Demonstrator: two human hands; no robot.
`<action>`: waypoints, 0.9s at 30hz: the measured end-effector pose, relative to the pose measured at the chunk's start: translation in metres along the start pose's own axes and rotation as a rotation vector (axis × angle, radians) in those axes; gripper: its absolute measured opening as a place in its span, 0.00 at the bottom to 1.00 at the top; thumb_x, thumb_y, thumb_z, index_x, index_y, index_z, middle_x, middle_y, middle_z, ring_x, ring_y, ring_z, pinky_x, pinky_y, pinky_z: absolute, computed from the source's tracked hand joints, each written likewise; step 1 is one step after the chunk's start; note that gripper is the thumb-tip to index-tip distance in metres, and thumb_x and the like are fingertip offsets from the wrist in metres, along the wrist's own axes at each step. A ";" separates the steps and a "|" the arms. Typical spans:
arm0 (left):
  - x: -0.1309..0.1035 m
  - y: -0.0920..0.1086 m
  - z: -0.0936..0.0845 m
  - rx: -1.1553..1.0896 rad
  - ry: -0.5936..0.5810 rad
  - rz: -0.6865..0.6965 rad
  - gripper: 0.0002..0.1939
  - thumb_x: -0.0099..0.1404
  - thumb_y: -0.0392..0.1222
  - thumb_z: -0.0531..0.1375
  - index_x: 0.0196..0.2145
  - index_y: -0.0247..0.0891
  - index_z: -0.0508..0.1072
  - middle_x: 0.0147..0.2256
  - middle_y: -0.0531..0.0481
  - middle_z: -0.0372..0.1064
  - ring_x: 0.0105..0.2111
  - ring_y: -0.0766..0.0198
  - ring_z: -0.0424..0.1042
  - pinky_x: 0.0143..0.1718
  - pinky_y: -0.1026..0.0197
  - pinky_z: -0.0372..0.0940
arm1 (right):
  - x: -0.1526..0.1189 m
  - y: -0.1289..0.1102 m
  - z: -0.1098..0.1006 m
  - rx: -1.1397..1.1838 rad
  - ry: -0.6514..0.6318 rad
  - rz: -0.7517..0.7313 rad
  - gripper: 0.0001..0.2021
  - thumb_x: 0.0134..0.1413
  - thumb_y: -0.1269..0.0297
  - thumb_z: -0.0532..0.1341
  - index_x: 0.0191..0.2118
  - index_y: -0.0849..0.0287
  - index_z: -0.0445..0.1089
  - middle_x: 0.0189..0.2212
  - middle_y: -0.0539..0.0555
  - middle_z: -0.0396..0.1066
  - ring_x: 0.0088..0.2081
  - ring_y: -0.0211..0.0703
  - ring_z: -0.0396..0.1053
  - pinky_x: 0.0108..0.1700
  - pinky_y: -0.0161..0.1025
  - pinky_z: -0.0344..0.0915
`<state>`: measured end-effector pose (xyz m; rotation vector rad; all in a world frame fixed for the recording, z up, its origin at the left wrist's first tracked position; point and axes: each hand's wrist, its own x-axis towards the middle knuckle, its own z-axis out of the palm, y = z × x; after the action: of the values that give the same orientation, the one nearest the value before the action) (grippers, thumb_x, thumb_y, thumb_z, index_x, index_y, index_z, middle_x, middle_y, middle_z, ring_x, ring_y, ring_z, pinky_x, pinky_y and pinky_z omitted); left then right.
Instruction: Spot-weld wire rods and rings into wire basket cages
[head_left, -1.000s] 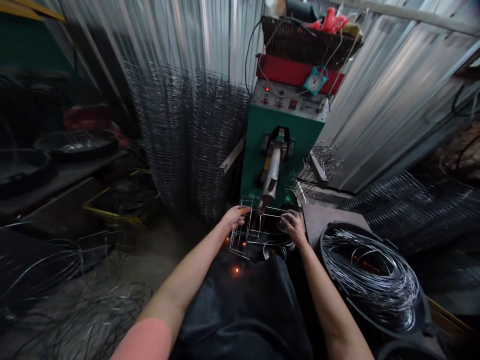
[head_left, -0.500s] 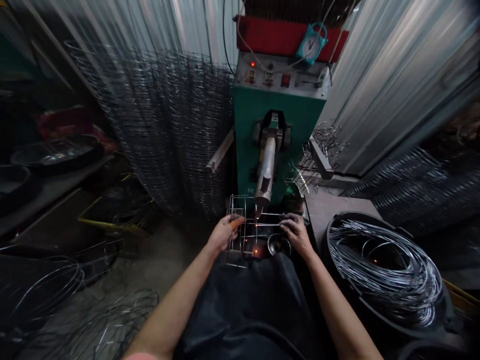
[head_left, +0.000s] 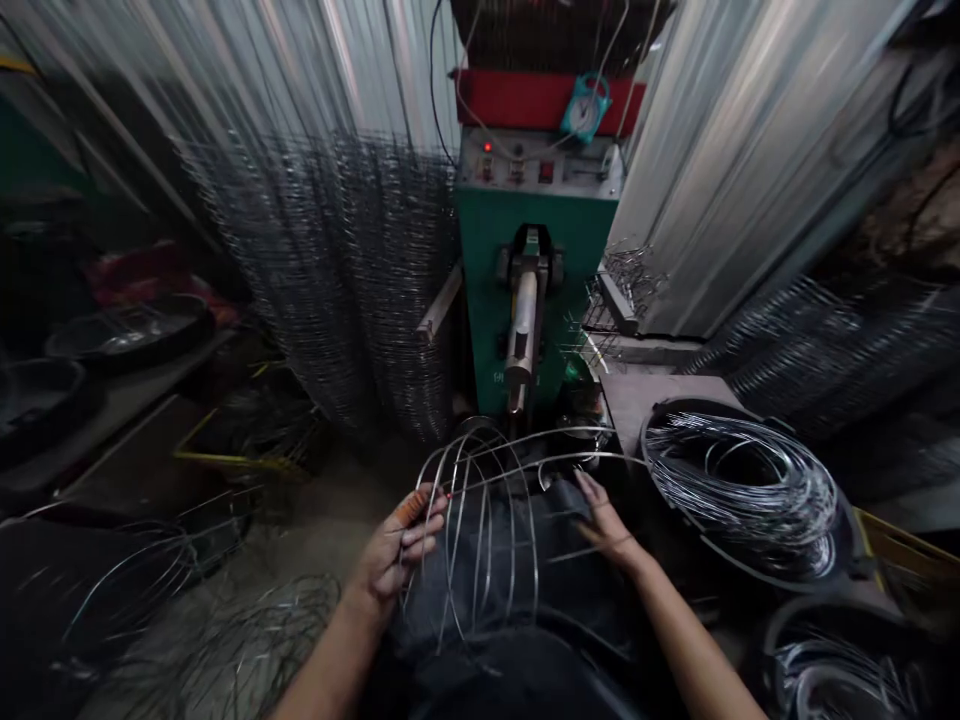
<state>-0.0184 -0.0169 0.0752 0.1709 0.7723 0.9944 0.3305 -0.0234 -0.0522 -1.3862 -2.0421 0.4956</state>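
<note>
My left hand (head_left: 405, 540) is closed around the left side of a curved wire frame (head_left: 487, 535), which is tilted over my lap. Two long wires of the frame reach right, above my right hand. My right hand (head_left: 604, 520) has its fingers stretched out and holds nothing that I can see. It is near the frame's right side, slightly blurred. Beyond the frame is a green spot welder (head_left: 540, 210), its metal electrode arm (head_left: 521, 340) pointing down. A small orange glow shows on the wire beside my left fingers.
A black tub (head_left: 750, 560) of wire rings stands at right, with another tub (head_left: 840, 690) of wire in front. Tall stacks of wire frames (head_left: 322, 260) lean behind the left side. Loose wire (head_left: 262, 640) lies on the floor. A blue clock (head_left: 586, 108) hangs above the welder.
The wire frame has come away from the electrode, toward my body, and is turned. My left hand moved down and left with it. My right hand let go of the wire; its fingers opened out.
</note>
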 end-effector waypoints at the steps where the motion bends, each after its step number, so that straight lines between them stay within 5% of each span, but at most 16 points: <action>1: -0.002 -0.005 0.004 -0.051 -0.020 -0.074 0.05 0.63 0.31 0.52 0.32 0.32 0.67 0.24 0.53 0.59 0.12 0.83 0.47 0.08 0.78 0.40 | -0.004 -0.011 0.007 -0.042 -0.040 -0.036 0.38 0.48 0.69 0.58 0.64 0.55 0.42 0.61 0.63 0.44 0.61 0.54 0.44 0.58 0.55 0.51; 4: -0.007 -0.018 0.010 -0.198 -0.072 -0.231 0.11 0.67 0.35 0.45 0.37 0.32 0.66 0.23 0.55 0.54 0.11 0.82 0.48 0.07 0.78 0.42 | -0.019 -0.039 0.020 -0.171 -0.149 -0.100 0.29 0.48 0.67 0.61 0.58 0.50 0.58 0.63 0.58 0.41 0.62 0.57 0.39 0.58 0.56 0.50; 9: -0.010 -0.026 0.004 -0.273 -0.122 -0.315 0.15 0.68 0.42 0.44 0.41 0.30 0.64 0.23 0.55 0.55 0.11 0.81 0.50 0.09 0.76 0.49 | -0.051 -0.071 0.012 -0.194 -0.229 -0.172 0.10 0.56 0.62 0.57 0.43 0.54 0.71 0.58 0.59 0.56 0.60 0.54 0.49 0.54 0.54 0.55; 13: 0.005 -0.029 -0.008 -0.195 -0.254 -0.317 0.27 0.65 0.55 0.44 0.44 0.26 0.65 0.27 0.44 0.68 0.19 0.68 0.66 0.22 0.60 0.67 | -0.069 -0.107 -0.003 -0.003 -0.086 -0.285 0.10 0.60 0.62 0.51 0.38 0.55 0.69 0.40 0.57 0.71 0.49 0.48 0.63 0.52 0.50 0.58; 15: 0.020 -0.032 -0.012 -0.129 -0.292 -0.339 0.31 0.64 0.58 0.43 0.44 0.25 0.66 0.29 0.39 0.71 0.23 0.60 0.70 0.28 0.52 0.68 | -0.071 -0.125 -0.006 0.106 0.010 -0.329 0.11 0.60 0.63 0.48 0.36 0.55 0.67 0.30 0.54 0.70 0.39 0.45 0.67 0.45 0.45 0.63; 19: 0.044 -0.040 -0.011 -0.033 -0.268 -0.338 0.33 0.64 0.59 0.42 0.46 0.21 0.64 0.24 0.39 0.71 0.24 0.57 0.72 0.29 0.53 0.68 | -0.057 -0.145 0.000 0.207 0.282 -0.125 0.14 0.60 0.61 0.47 0.29 0.55 0.66 0.22 0.52 0.64 0.26 0.42 0.63 0.29 0.38 0.63; 22: 0.041 -0.045 -0.007 0.127 -0.084 -0.221 0.34 0.63 0.59 0.45 0.52 0.23 0.58 0.29 0.38 0.72 0.28 0.57 0.73 0.30 0.55 0.67 | -0.039 -0.145 0.003 0.246 0.450 0.116 0.16 0.60 0.59 0.48 0.24 0.57 0.62 0.19 0.48 0.59 0.22 0.37 0.59 0.25 0.33 0.58; 25: 0.024 -0.053 0.002 0.396 0.124 0.159 0.32 0.60 0.57 0.53 0.56 0.34 0.57 0.39 0.40 0.70 0.36 0.58 0.72 0.35 0.58 0.65 | -0.018 -0.146 0.001 0.262 0.473 0.152 0.16 0.60 0.58 0.48 0.24 0.58 0.61 0.19 0.47 0.57 0.22 0.35 0.58 0.25 0.31 0.57; 27: 0.015 -0.060 0.012 0.556 0.116 0.412 0.30 0.57 0.54 0.58 0.54 0.40 0.60 0.43 0.44 0.67 0.41 0.60 0.69 0.39 0.61 0.63 | -0.004 -0.149 0.000 0.262 0.460 0.131 0.15 0.59 0.58 0.48 0.24 0.58 0.61 0.19 0.47 0.57 0.22 0.35 0.57 0.26 0.31 0.56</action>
<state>0.0349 -0.0359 0.0485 0.7833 1.1376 1.1609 0.2281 -0.0836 0.0374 -1.3330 -1.4713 0.4332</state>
